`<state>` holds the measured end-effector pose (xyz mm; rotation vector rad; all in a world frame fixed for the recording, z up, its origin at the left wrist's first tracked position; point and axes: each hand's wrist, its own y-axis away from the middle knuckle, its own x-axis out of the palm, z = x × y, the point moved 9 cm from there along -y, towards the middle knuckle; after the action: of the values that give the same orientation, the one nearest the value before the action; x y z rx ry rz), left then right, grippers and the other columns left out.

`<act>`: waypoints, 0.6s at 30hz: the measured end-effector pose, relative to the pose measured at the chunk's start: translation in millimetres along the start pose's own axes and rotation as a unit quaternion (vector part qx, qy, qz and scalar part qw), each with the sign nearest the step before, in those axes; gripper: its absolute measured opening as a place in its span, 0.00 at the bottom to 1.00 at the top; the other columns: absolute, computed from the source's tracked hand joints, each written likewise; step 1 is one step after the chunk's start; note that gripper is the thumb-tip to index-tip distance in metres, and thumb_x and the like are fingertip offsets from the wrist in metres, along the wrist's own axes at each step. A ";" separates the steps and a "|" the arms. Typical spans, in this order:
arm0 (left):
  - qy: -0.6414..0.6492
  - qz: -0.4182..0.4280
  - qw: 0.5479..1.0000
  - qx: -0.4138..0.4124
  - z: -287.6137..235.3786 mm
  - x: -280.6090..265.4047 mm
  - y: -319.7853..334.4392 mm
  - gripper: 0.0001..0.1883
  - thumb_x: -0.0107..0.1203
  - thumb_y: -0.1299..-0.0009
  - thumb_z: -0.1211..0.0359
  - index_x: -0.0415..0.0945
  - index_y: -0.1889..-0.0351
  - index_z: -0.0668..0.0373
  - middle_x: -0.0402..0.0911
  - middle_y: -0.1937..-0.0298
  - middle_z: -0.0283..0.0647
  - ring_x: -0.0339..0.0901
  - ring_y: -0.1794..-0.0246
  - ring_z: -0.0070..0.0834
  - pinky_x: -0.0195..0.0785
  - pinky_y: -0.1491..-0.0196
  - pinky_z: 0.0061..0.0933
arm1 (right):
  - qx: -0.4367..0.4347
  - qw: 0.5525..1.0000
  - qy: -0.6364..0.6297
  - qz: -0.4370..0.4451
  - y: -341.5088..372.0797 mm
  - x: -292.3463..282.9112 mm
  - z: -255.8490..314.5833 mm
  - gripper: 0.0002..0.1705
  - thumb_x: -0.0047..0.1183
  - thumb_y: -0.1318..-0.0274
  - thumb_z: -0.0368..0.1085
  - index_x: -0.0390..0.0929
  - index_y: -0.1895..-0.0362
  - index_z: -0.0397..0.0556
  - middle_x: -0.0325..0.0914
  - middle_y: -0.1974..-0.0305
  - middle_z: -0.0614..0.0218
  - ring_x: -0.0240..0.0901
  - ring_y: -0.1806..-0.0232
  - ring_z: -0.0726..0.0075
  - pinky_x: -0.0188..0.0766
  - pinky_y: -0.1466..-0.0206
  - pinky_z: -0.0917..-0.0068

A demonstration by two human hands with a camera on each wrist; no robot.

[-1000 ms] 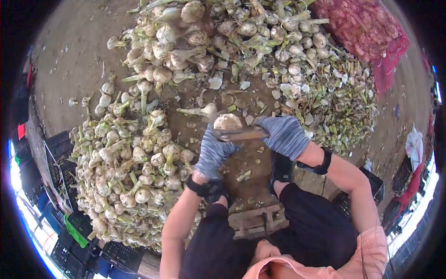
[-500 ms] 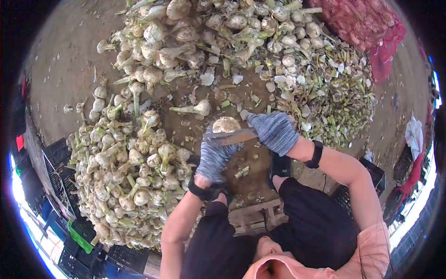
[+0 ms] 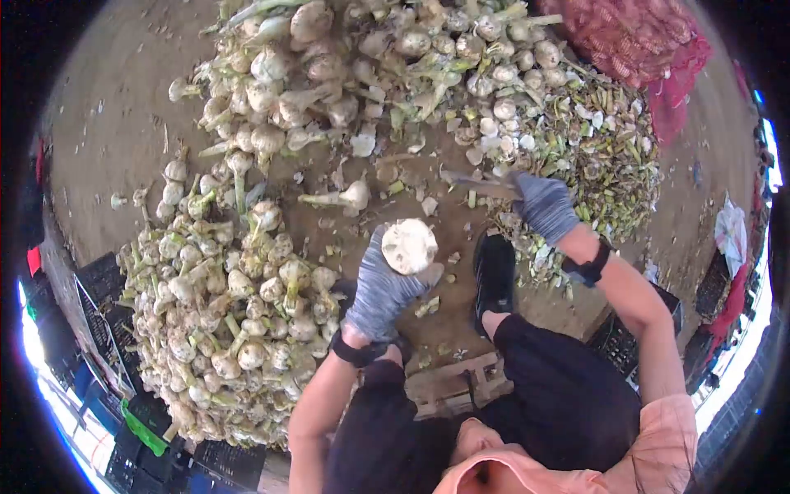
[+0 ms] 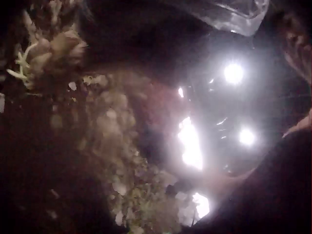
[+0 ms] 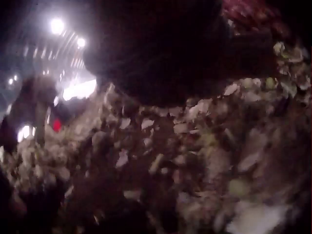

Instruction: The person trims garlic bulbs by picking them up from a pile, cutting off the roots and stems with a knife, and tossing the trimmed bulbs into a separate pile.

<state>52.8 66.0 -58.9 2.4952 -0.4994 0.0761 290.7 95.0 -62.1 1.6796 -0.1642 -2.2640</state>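
In the head view my gloved left hand holds a garlic bulb, its round, pale face turned up to the camera. My gloved right hand grips a knife by its handle, off to the right of the bulb. The blade points left, above bare ground. Left of the held bulb lies a single garlic bulb with its stem on the floor. Both wrist views are dark and blurred, with only a dark mass of the right hand showing in the right one.
A big heap of stemmed garlic spreads along the left, and another heap lies ahead. Cut stems and skins pile up at the right. Beyond them sits a red mesh sack. My shoe stands below the knife hand.
The knife was across the bulb in my left hand; my right hand has since swung it away to the right. The bulb now shows a whiter face.
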 end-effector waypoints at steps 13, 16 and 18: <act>-0.549 0.159 0.774 0.271 -31.1 51.0 3.5 0.08 0.58 0.48 0.64 0.72 0.72 0.51 0.71 0.68 0.36 0.70 0.71 0.40 0.63 0.69 0.39 | -0.024 0.960 -0.248 0.126 -29.1 41.2 75.3 0.16 0.50 0.52 0.44 0.76 0.61 0.49 0.76 0.69 0.52 0.73 0.66 0.46 0.69 0.61 0.60; -0.567 0.128 0.771 0.260 -27.4 37.0 5.8 0.09 0.58 0.49 0.65 0.72 0.71 0.51 0.72 0.67 0.35 0.70 0.68 0.40 0.64 0.66 0.38 | -0.018 0.973 -0.171 0.153 -17.0 73.5 28.8 0.15 0.48 0.52 0.43 0.76 0.63 0.48 0.76 0.69 0.51 0.73 0.65 0.45 0.69 0.60 0.59; -0.553 0.129 0.778 0.268 -35.3 26.9 9.3 0.09 0.59 0.49 0.65 0.73 0.71 0.51 0.73 0.66 0.35 0.71 0.65 0.40 0.65 0.63 0.36 | 0.025 0.961 -0.123 0.248 9.9 103.5 -5.3 0.16 0.48 0.51 0.44 0.76 0.64 0.47 0.76 0.69 0.51 0.73 0.64 0.46 0.69 0.59 0.59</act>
<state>76.3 69.8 -20.4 2.7432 -1.4475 -1.3987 270.7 53.3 -155.3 1.1959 -0.6298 -2.0746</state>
